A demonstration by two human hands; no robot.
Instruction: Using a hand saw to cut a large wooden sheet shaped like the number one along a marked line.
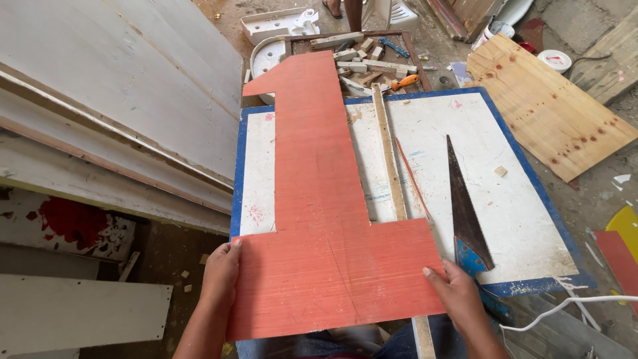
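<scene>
Cut-out: a large red board sawn into the shape of a numeral [319, 206] lies flat on a white work surface with a blue border [512, 199], its wide foot toward the person and overhanging the near edge, its narrow top reaching a tray of wood offcuts [362, 56].
Left hand: the left hand [220, 269] grips the foot's left edge, thumb on top near the inner corner, the other fingers curled out of sight beneath the board.
Right hand: the right hand [458, 292] clasps the foot's right edge, thumb pressed on the red face, remaining fingers tucked underneath; whether those are spread or together cannot be told.
Saw: a handsaw with a dark blade and blue handle [465, 206] rests on the white surface just right of the cut-out, handle close to the right hand, apart from it.
Strips: a thin wooden batten [389, 153] runs along the cut-out's right side; a slim red offcut [412, 176] lies between it and the saw.
Surroundings: pale boards [119, 86] lean at left, a plywood sheet [551, 106] lies at right, and an orange-handled tool [404, 82] sits near the tray.
</scene>
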